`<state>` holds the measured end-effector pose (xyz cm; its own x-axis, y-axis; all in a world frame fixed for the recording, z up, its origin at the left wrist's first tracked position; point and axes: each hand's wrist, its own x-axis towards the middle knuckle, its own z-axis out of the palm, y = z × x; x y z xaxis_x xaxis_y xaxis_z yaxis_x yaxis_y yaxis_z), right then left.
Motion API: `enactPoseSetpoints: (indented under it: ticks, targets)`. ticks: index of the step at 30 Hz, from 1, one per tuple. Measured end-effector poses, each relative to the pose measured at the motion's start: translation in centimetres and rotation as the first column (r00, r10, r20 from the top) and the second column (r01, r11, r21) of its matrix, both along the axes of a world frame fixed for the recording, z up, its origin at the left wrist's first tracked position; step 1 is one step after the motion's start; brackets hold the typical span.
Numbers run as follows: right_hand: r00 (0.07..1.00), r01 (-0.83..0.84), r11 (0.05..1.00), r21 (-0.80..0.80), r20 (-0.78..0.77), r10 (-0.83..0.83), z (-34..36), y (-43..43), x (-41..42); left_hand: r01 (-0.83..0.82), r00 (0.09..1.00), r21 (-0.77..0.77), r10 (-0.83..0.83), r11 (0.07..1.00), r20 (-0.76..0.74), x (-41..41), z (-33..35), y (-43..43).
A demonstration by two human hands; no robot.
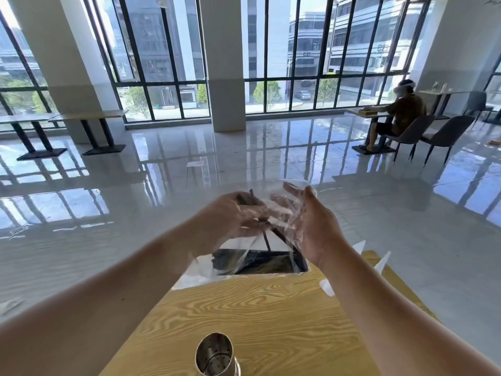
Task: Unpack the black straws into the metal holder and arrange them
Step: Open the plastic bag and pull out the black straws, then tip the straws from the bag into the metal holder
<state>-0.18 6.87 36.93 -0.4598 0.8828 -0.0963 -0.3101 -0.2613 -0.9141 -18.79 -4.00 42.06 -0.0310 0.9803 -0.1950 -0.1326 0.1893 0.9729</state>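
metal holder [215, 355] base cut off, black straws [267, 240] blurred behind plastic

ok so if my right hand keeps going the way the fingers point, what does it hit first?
Probably the clear plastic wrapper draped against the right hand, then the left hand gripping the black straws. Depth between the hands is unclear.

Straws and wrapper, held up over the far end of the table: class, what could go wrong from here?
1. The left hand grips the straws above the table's far edge; loose ones could slip to the floor.
2. The clear wrapper clings around the right hand and may snag straws.
3. The metal holder stands well short of the hands, so the carry could scatter straws.
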Motion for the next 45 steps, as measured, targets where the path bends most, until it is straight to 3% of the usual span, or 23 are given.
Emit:
enactPoseSetpoints:
  ticks: [2,4,8,12,14,16,18,20,21,23,26,30,34,35,38,45]
  targets:
    - [0.999,0.042,0.999,-0.009,-0.029,-0.042,0.1,0.9,0.9,0.003,0.999,0.025,-0.004,1.000,0.041,-0.4,0.0,-0.6]
    - [0.996,0.068,0.997,-0.023,-0.061,-0.069,0.2,1.6,1.5,0.042,0.999,-0.001,-0.042,0.999,-0.016,-1.2,-0.2,-1.4]
    - [0.991,0.095,0.994,-0.056,-0.088,-0.100,0.1,2.4,2.3,0.098,0.920,-0.100,-0.128,0.990,-0.371,-2.8,-0.9,-2.6]
    - [0.991,0.107,0.992,-0.062,-0.071,-0.111,-0.3,2.7,2.8,0.047,0.839,-0.039,-0.061,0.998,-0.540,-4.8,-1.2,-3.8]
    - [0.992,0.104,0.993,-0.063,-0.061,-0.107,-0.7,2.9,3.0,-0.042,0.748,0.069,0.077,0.997,-0.659,-6.0,-1.7,-4.3]
    - [0.993,0.096,0.993,-0.069,-0.055,-0.100,-1.1,3.0,3.2,-0.197,0.659,0.254,0.319,0.947,-0.681,-6.8,-2.4,-4.8]
    - [0.994,0.088,0.994,-0.071,-0.053,-0.092,-1.4,3.1,3.2,-0.359,0.569,0.458,0.580,0.813,-0.583,-7.2,-2.9,-5.7]
    - [0.995,0.087,0.994,-0.073,-0.052,-0.090,-1.6,3.1,3.1,-0.489,0.534,0.579,0.748,0.653,-0.393,-7.4,-3.2,-6.8]
    - [0.995,0.087,0.994,-0.072,-0.048,-0.090,-1.7,3.1,3.1,-0.518,0.576,0.592,0.763,0.618,-0.293,-7.4,-3.3,-7.4]
    - [0.995,0.087,0.994,-0.067,-0.036,-0.090,-2.0,3.1,3.2,-0.486,0.739,0.545,0.654,0.683,-0.161,-7.6,-3.4,-8.2]
    - [0.996,0.085,0.994,-0.068,-0.005,-0.086,-3.0,3.0,3.2,-0.287,0.875,0.380,0.402,0.879,-0.269,-7.2,-4.5,-8.1]
    - [0.994,0.104,0.990,-0.094,0.046,-0.100,-5.3,2.3,4.0,-0.291,0.858,0.282,0.380,0.914,-0.346,-5.8,-7.6,-7.5]
    - [0.989,0.134,0.979,-0.151,0.083,-0.123,-7.7,1.5,5.1,-0.275,0.960,0.126,0.280,0.953,-0.024,-5.7,-10.5,-8.2]
    - [0.988,0.141,0.976,-0.164,0.090,-0.128,-8.2,1.3,5.4,-0.242,0.969,0.119,0.246,0.963,-0.014,-5.6,-11.2,-8.3]
    - [0.984,0.157,0.970,-0.183,0.115,-0.138,-9.4,0.7,6.4,-0.203,0.964,0.088,0.215,0.975,-0.154,-4.9,-13.3,-8.1]
    - [0.969,0.166,0.971,-0.171,0.209,-0.129,-11.5,-0.8,8.0,-0.307,0.937,0.020,0.306,0.951,-0.169,-3.2,-17.4,-8.2]
